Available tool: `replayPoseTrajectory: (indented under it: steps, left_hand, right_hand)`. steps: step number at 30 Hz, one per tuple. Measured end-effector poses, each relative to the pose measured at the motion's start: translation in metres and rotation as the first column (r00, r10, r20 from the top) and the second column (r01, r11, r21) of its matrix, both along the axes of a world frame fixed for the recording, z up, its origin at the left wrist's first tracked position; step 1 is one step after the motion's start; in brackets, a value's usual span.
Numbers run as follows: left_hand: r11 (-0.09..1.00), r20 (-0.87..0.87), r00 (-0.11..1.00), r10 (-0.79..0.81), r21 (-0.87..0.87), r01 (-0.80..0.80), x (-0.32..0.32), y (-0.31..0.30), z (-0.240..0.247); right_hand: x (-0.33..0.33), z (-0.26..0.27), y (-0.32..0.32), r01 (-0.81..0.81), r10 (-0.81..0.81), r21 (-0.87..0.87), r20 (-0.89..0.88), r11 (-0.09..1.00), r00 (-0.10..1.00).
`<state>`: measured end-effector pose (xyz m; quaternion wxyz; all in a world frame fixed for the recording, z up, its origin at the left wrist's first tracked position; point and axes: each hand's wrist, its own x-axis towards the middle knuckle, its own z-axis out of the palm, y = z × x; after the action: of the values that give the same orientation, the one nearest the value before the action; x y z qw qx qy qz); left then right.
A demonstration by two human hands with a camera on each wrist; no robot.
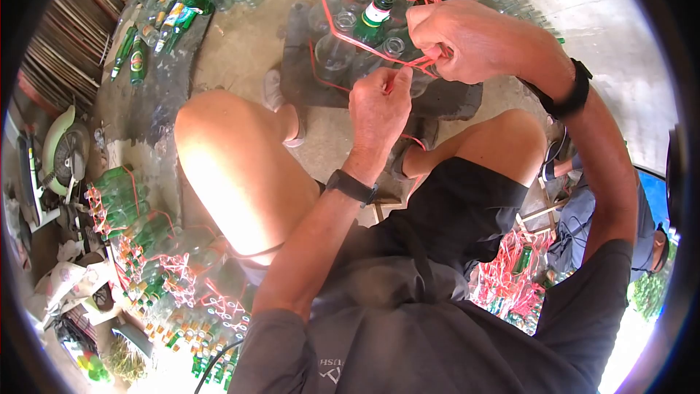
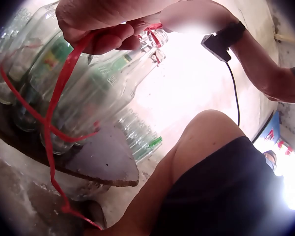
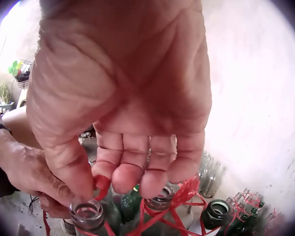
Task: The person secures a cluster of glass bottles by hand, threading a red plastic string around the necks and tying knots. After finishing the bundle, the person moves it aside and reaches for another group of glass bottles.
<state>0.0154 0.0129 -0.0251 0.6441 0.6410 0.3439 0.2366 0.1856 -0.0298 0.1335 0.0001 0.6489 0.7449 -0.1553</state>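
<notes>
Left hand (image 1: 378,106) and right hand (image 1: 445,36) each pinch the red string (image 2: 68,71) over the bottles (image 1: 337,47) on the slab (image 1: 456,98). I judge I'm mid-knot; next needs an even, taut pull.

I log the bottles (image 1: 335,51) as glossy glass, clear and green. The string (image 2: 52,103) looks like smooth red plastic, slightly shiny. The slab (image 1: 456,98) beneath: rough, matt grey stone. The shorts (image 1: 452,204): matt black cloth.
</notes>
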Motion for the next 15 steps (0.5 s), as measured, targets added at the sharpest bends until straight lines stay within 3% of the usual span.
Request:
replayPoseTrajectory:
  steps: [2, 6, 9, 11, 12, 14, 15]
  left_hand:
    - [1.0, 0.003, 1.0, 0.003, -0.002, -0.003, 0.001, 0.0, -0.003]
    - [1.0, 0.002, 1.0, 0.002, -0.001, -0.002, 0.002, -0.001, 0.0]
    - [0.999, -0.002, 0.999, -0.033, -0.004, 0.033, 0.0, -0.002, 0.008]
    - [0.999, 0.007, 0.999, -0.049, 0.001, 0.049, 0.002, -0.002, 0.009]
    - [0.998, 0.014, 0.998, -0.062, 0.005, 0.062, 0.002, -0.002, 0.01]
    - [0.998, 0.018, 0.998, -0.06, -0.001, 0.06, 0.003, -0.002, 0.012]
    - [0.998, 0.019, 0.998, -0.058, -0.009, 0.058, 0.003, -0.001, 0.012]
  right_hand:
    - [0.005, -0.012, -0.003, 0.038, -0.035, 0.004, -0.293, 0.999, 0.955]
    - [0.005, -0.013, -0.01, 0.146, -0.183, -0.127, -0.37, 0.981, 0.911]
    - [0.01, -0.012, -0.012, 0.13, -0.141, -0.057, -0.288, 0.99, 0.947]
    - [0.009, -0.013, -0.015, 0.062, -0.051, 0.172, -0.066, 0.983, 0.997]
    - [0.013, -0.014, -0.017, 0.062, -0.052, 0.173, -0.063, 0.983, 0.997]
    - [0.023, -0.017, -0.021, -0.018, -0.019, 0.233, 0.156, 0.972, 0.988]
    - [0.024, -0.016, -0.021, -0.019, -0.018, 0.233, 0.158, 0.972, 0.987]
